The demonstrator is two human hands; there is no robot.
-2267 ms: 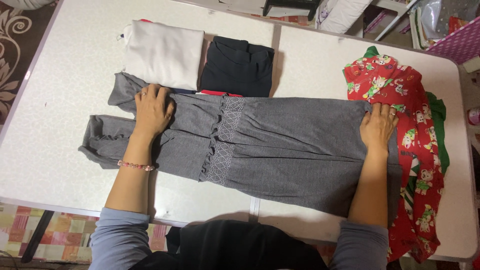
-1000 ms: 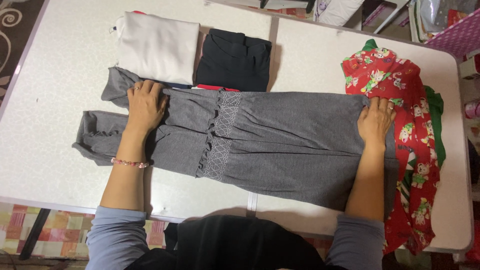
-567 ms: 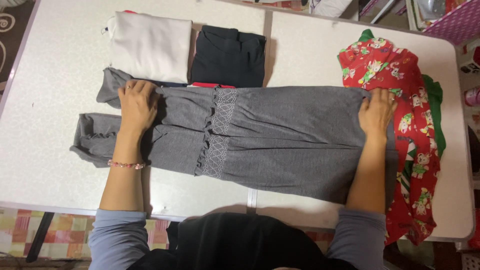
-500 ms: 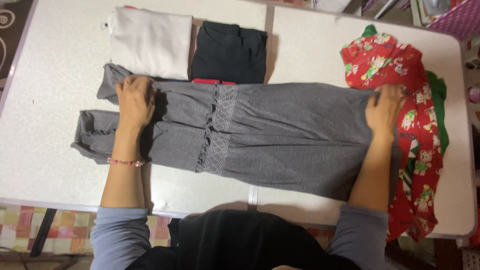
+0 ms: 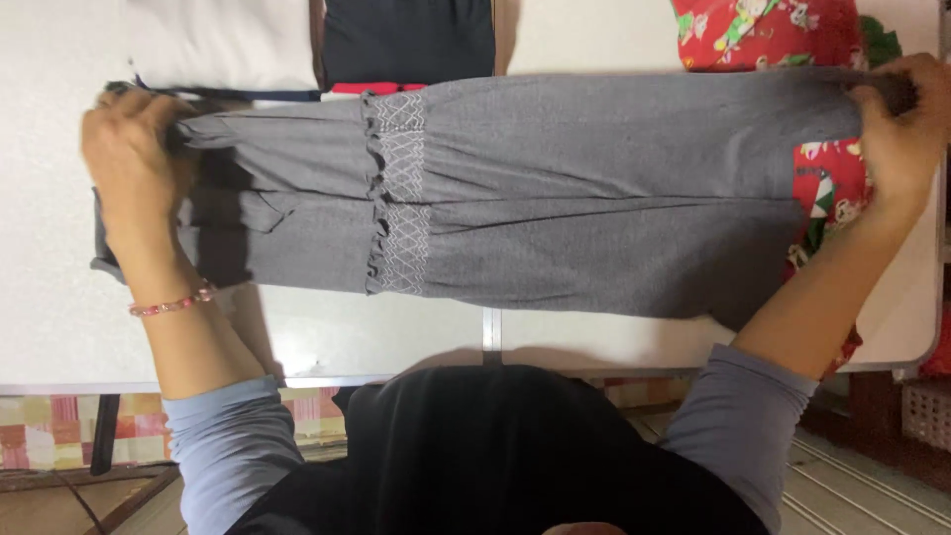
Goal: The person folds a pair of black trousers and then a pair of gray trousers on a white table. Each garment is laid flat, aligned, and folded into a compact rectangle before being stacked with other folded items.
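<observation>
A long grey dress (image 5: 555,198) with a patterned, ruffled waistband is stretched sideways between my hands, its far edge raised off the white table (image 5: 327,332). My left hand (image 5: 134,163), with a pink bead bracelet on the wrist, grips the bodice end at the far left. At the far right my right hand (image 5: 901,119) is closed on the skirt hem. The dress's lower part hangs toward the table's near edge.
Behind the dress lie a folded white garment (image 5: 218,45) and a folded black garment (image 5: 408,42). A red patterned garment (image 5: 763,30) with green trim lies at the right, partly under the dress. A patterned floor shows below the table's near edge.
Both hands went from pressing flat on the dress to gripping its ends, moved further apart and lifted its far edge. The camera view shifted closer and lower.
</observation>
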